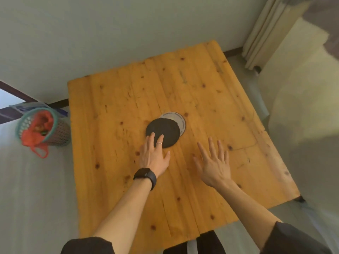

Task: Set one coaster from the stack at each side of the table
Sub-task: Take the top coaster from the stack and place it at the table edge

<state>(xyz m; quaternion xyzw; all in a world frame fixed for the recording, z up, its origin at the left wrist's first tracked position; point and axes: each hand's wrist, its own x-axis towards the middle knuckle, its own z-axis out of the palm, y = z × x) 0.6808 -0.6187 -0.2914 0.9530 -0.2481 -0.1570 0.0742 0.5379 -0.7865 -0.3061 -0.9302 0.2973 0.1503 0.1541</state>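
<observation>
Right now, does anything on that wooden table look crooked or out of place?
Yes. The stack is askew: the black coaster on top has slid toward the left hand, baring a crescent of the pale disc beneath. The left fingers rest on its edge. The right hand hovers open.

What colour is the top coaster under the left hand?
Black, plain: the top coaster, clearest in the head view.

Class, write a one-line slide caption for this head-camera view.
Left hand presses its fingers on a dark coaster sliding off the stack mid-table; right hand hovers open beside it.
</observation>
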